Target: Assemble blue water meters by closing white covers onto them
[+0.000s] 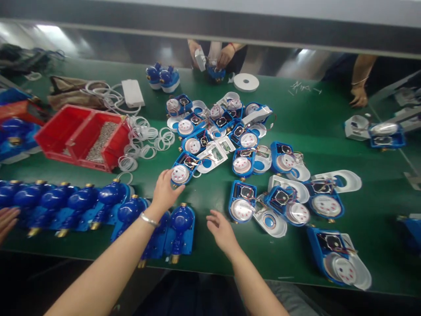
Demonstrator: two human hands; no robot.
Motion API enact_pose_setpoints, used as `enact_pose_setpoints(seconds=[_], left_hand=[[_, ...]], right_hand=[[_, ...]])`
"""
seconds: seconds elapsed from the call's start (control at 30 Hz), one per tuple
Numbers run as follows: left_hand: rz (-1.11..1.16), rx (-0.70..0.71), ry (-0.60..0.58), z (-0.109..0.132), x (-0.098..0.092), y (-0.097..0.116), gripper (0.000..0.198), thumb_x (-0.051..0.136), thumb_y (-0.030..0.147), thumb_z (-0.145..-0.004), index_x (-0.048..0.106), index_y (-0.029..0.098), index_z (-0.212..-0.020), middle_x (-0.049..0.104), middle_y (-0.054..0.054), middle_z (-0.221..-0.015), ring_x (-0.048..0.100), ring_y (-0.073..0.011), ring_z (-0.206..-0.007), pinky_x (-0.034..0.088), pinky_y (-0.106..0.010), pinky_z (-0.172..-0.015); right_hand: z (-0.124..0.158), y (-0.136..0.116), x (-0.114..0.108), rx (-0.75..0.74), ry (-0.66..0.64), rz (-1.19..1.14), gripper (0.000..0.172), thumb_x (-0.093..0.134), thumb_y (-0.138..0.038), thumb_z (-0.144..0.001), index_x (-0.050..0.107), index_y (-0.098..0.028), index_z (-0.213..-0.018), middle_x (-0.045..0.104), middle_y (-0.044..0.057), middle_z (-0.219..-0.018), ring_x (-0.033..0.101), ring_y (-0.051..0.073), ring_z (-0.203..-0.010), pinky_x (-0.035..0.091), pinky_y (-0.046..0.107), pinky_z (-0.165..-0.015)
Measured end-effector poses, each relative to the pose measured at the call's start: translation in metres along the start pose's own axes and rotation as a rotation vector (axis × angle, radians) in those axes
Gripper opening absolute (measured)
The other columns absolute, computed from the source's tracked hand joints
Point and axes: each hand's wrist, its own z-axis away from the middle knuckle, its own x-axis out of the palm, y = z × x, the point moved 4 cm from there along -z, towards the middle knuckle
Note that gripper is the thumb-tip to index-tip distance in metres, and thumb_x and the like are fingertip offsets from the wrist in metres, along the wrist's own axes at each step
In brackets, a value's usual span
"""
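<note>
My left hand (165, 192), with a silver bangle at the wrist, grips the near end of an opened blue water meter (180, 174). Its round white dial faces up, and a white cover lies against its right side. My thumb is on the near edge; some of the fingertips are hidden. My right hand (222, 231) hovers over the green table, fingers apart and holding nothing. Right of it lies another opened water meter (242, 204). Below my left hand, a face-down water meter (182, 224) with a blue rounded body and brass ends sits between my forearms.
A row of face-down meters (80, 197) lines the left front. Behind it stand a red two-part bin (55, 131) and clear rings (164, 139). Several opened meters cover the middle and right. Across the table, a co-worker's hands (226, 56) hold parts; another person's hand (7, 221) enters from the left.
</note>
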Motion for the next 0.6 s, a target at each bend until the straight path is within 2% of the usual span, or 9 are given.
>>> enact_pose_setpoints(seconds=[0.07, 0.13, 0.2, 0.27, 0.37, 0.47, 0.6], left_hand=[[0.012, -0.056, -0.090, -0.035, 0.016, -0.007, 0.070, 0.067, 0.031, -0.062, 0.041, 0.008, -0.122, 0.041, -0.018, -0.124, 0.035, -0.0292, -0.121, 0.031, -0.040, -0.102], [0.040, -0.109, -0.172, -0.055, 0.032, -0.015, 0.071, 0.069, 0.027, -0.058, 0.042, 0.009, -0.121, 0.046, -0.016, -0.117, 0.042, -0.0286, -0.114, 0.036, -0.039, -0.098], [0.063, -0.131, -0.189, -0.061, 0.041, -0.021, 0.070, 0.068, 0.026, -0.058, 0.043, 0.011, -0.121, 0.050, -0.014, -0.111, 0.048, -0.0264, -0.106, 0.039, -0.038, -0.094], [0.069, -0.102, -0.154, -0.059, 0.043, -0.023, 0.070, 0.067, 0.029, -0.058, 0.042, 0.013, -0.121, 0.050, -0.012, -0.111, 0.049, -0.0254, -0.105, 0.040, -0.037, -0.093], [0.036, -0.087, -0.150, -0.056, 0.041, -0.022, 0.064, 0.066, 0.030, -0.058, 0.045, 0.016, -0.117, 0.051, -0.010, -0.110, 0.051, -0.0230, -0.103, 0.041, -0.034, -0.090], [-0.029, -0.152, -0.189, -0.055, 0.030, -0.013, 0.054, 0.063, 0.033, -0.060, 0.048, 0.020, -0.110, 0.053, -0.009, -0.103, 0.055, -0.0235, -0.094, 0.045, -0.036, -0.083], [-0.108, -0.200, -0.189, -0.047, 0.002, 0.018, 0.052, 0.061, 0.040, -0.061, 0.047, 0.026, -0.109, 0.052, -0.008, -0.104, 0.056, -0.0267, -0.093, 0.046, -0.039, -0.079]], right_hand=[[-0.021, -0.016, -0.004, -0.045, 0.054, -0.056, 0.043, 0.052, -0.018, -0.072, 0.047, -0.010, -0.114, 0.061, 0.014, -0.106, 0.058, 0.017, -0.096, 0.043, 0.033, -0.089], [-0.051, -0.033, -0.005, -0.069, 0.137, -0.081, 0.043, 0.054, -0.017, -0.071, 0.047, -0.010, -0.113, 0.060, 0.014, -0.108, 0.058, 0.017, -0.096, 0.043, 0.032, -0.087], [-0.088, -0.048, -0.007, -0.066, 0.248, -0.090, 0.048, 0.054, -0.020, -0.071, 0.043, -0.008, -0.117, 0.055, 0.017, -0.116, 0.056, 0.018, -0.100, 0.042, 0.032, -0.088], [-0.126, -0.061, -0.010, -0.056, 0.360, -0.103, 0.053, 0.053, -0.024, -0.073, 0.037, -0.008, -0.120, 0.050, 0.018, -0.121, 0.054, 0.019, -0.103, 0.042, 0.032, -0.087], [-0.169, -0.076, -0.014, -0.064, 0.445, -0.122, 0.040, 0.051, -0.026, -0.073, 0.044, -0.011, -0.110, 0.059, 0.013, -0.108, 0.057, 0.018, -0.093, 0.044, 0.031, -0.080], [-0.177, -0.086, -0.023, -0.098, 0.526, -0.104, 0.030, 0.052, -0.027, -0.072, 0.049, -0.014, -0.098, 0.062, 0.008, -0.095, 0.057, 0.017, -0.083, 0.044, 0.031, -0.077], [-0.135, -0.080, -0.040, -0.165, 0.611, -0.046, 0.031, 0.053, -0.034, -0.071, 0.046, -0.017, -0.096, 0.060, 0.005, -0.093, 0.055, 0.017, -0.084, 0.041, 0.029, -0.079]])
